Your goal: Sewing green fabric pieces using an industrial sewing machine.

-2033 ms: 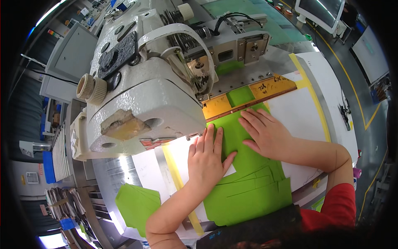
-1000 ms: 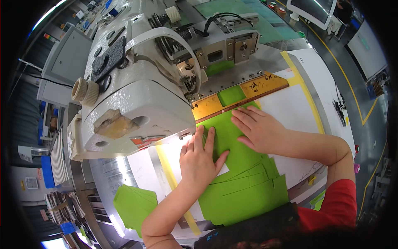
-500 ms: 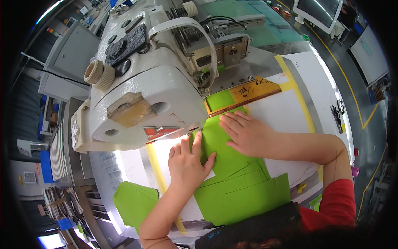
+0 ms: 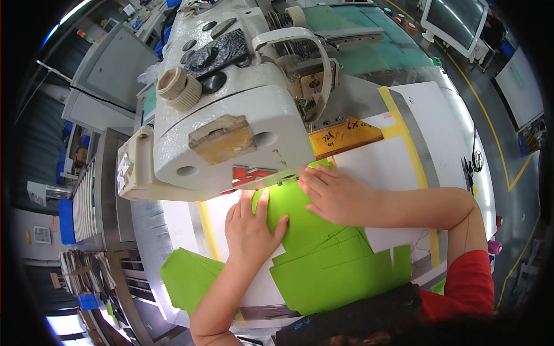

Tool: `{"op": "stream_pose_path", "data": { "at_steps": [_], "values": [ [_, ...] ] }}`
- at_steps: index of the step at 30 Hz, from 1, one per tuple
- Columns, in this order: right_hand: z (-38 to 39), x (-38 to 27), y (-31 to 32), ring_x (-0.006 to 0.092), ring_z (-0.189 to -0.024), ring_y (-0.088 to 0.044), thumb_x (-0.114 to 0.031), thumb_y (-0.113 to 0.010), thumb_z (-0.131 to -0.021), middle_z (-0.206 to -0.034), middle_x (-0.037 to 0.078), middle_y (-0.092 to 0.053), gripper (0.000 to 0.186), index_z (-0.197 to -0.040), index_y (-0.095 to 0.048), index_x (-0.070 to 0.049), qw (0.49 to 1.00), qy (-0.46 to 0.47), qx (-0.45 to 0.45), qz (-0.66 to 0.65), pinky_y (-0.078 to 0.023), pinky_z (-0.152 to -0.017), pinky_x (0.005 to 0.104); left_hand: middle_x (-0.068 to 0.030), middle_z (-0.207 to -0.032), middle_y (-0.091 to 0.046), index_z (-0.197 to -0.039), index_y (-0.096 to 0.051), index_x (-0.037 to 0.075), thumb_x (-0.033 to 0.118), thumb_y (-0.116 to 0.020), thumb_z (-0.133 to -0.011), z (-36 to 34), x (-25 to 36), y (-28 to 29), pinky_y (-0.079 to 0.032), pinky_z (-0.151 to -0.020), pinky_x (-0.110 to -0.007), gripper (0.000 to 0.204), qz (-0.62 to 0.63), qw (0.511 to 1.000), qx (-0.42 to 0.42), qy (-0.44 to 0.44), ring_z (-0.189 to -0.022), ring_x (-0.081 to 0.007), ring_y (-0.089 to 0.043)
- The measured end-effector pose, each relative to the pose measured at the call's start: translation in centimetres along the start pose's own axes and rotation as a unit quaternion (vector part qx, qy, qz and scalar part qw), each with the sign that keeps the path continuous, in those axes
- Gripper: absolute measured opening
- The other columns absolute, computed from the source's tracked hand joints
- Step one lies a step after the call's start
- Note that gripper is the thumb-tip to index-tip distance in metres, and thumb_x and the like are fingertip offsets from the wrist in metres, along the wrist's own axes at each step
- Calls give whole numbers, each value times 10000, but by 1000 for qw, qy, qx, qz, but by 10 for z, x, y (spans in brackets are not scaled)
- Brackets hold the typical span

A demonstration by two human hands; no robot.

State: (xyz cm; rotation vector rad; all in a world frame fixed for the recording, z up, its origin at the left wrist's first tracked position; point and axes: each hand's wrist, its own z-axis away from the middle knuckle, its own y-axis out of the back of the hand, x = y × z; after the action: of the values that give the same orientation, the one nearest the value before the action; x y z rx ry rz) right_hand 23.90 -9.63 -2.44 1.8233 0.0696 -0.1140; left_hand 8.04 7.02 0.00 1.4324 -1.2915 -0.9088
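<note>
A flat bright green piece [image 4: 291,216] of sheet material lies under the front of a white industrial sewing machine [image 4: 225,135]. My left hand [image 4: 251,228] rests on its left edge, palm down, with fingers stretched toward the machine. On the piece's right side lies my right hand [image 4: 334,195], flat, its fingers pointing left near the machine head. Both hands press on the piece without grasping it. The needle area is hidden behind the machine head. Just beyond my right hand is an orange-yellow guide plate [image 4: 348,138] with handwriting on it.
More green pieces [image 4: 340,279] overlap close to my body. Another green stack [image 4: 187,277] sits at the left. Yellow tape [image 4: 412,153] crosses the white work surface. Black scissors [image 4: 470,170] lie at the right edge. A monitor [image 4: 456,23] stands far right.
My view has shifted, so the machine sits farther right in the picture and covers more of the guide plate. Both hands stay flat on the green piece, the left slightly farther from the right.
</note>
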Motion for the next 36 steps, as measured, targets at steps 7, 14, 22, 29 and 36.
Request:
{"op": "stream_pose_path", "data": {
  "at_steps": [7, 14, 22, 29, 36],
  "values": [
    [11, 6, -2, 327, -1172, -508, -270, -633, -845, -1219, 188, -523, 484, -1176, -553, 73, 998, 42, 43, 31, -383, -1040, 444, -160, -1219, -527, -1172, -569, 48, 313, -745, -718, -2, 5, -1, -474, -831, -423, 555, -13, 1000, -2, 7, -968, -341, -591],
    [37, 15, 5, 323, -1252, -462, -307, -634, -854, -1277, 167, -521, 487, -1212, -551, 13, 996, -10, 82, 41, -368, -1044, 464, -166, -1237, -523, -1177, -559, 34, 287, -736, -749, -4, 12, 2, -441, -913, -415, 528, -19, 1000, -12, 17, -1060, -341, -568],
    [30, 21, 7, 255, -1171, -504, -240, -595, -859, -1232, 114, -549, 367, -1147, -598, -14, 994, -13, 72, 82, -394, -994, 414, -138, -1264, -542, -1197, -559, 34, 217, -684, -812, -22, 62, -13, -431, -946, -405, 444, 82, 992, -27, -92, -1135, -283, -555],
    [28, 34, 3, 219, -990, -564, -147, -598, -774, -1043, 65, -587, 237, -979, -630, -33, 995, -15, 84, 55, -444, -913, 364, -78, -1177, -615, -1108, -587, 49, 149, -704, -779, -33, 63, -33, -460, -810, -349, 363, 99, 992, 44, -62, -977, -248, -621],
    [29, 34, 6, 231, -923, -574, -133, -607, -745, -979, 76, -592, 204, -913, -616, -18, 991, 18, 114, 69, -484, -846, 357, -59, -1176, -626, -1081, -603, 53, 154, -713, -769, -33, 60, -35, -457, -811, -330, 346, 101, 992, 59, -52, -955, -225, -624]
  ]
}}
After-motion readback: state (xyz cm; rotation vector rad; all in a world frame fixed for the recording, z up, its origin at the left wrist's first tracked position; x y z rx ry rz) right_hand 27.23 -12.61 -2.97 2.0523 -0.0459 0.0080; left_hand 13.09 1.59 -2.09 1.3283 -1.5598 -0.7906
